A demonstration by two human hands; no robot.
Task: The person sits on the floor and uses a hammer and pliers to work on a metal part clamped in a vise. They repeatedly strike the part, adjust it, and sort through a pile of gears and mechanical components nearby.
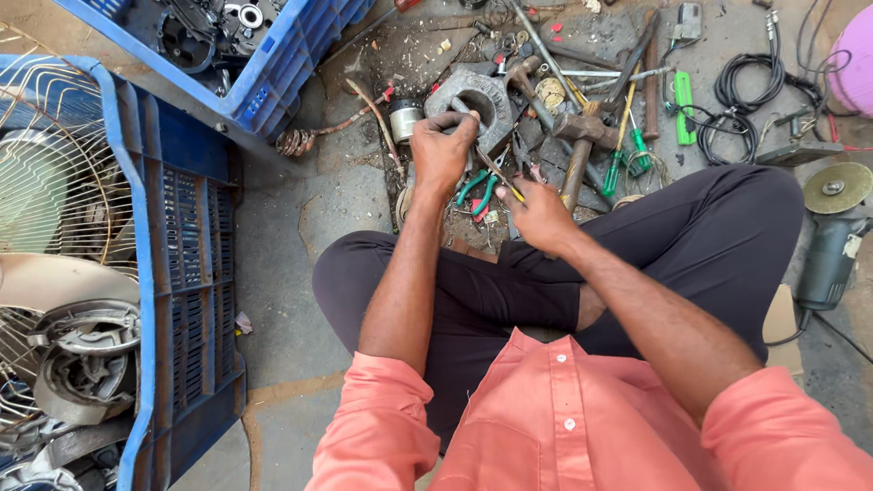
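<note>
I sit cross-legged on a concrete floor in dark trousers and a salmon shirt. My left hand [441,150] grips the near rim of a grey round metal motor housing [491,91] that lies on the floor in front of my knees. My right hand [541,214] pinches a thin yellow-handled tool [505,177] whose tip points up-left toward the housing. Green-handled pliers [479,189] lie on the floor between my two hands.
A hammer [582,136], green screwdrivers [637,150] and loose metal parts litter the floor ahead. Black cables [741,91] coil at the right, near an angle grinder [832,236]. A blue crate [195,273] with fan guards stands at my left; another blue crate [273,73] sits beyond it.
</note>
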